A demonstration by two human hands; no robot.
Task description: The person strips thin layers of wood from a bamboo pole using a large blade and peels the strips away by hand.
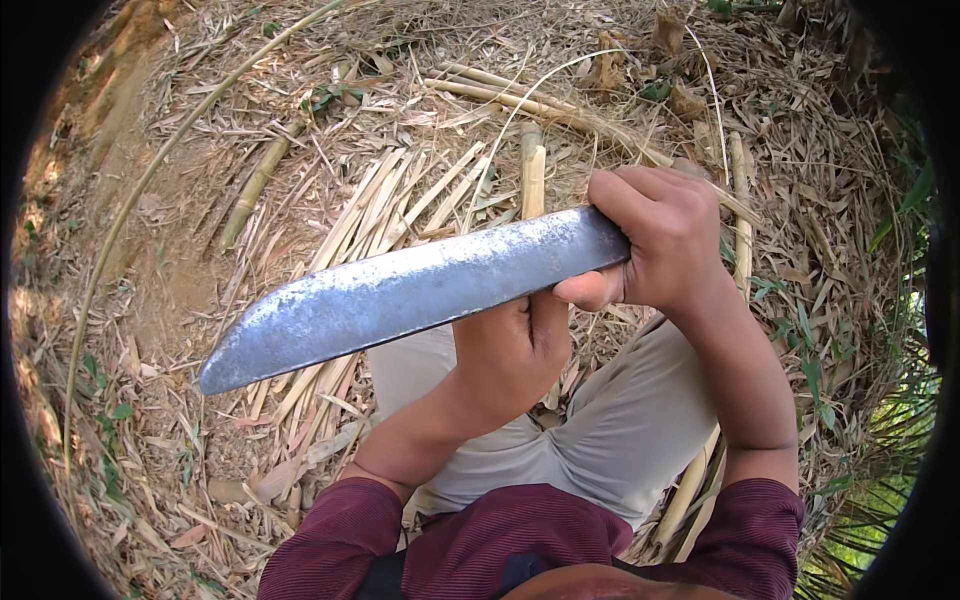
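Observation:
My right hand (665, 230) is wrapped round the grip end of a machete (420, 290), at the right of its blade. The broad, worn grey blade lies across the view, its slanted tip at the left and a little lower. Below the blade, my left hand (510, 350) is closed, its fingertips and whatever they hold hidden behind the metal. A pale split bamboo strip (536, 185) sticks out above the blade in line with that hand. Whether the left hand grips this strip cannot be seen.
Split bamboo strips (370, 205) lie in a pile beyond the blade. A bamboo length (262, 185) rests at the left, and longer poles (520, 100) lie at the back. Cut stumps (668, 32) stand far right. My bent legs (640, 390) are close below my hands.

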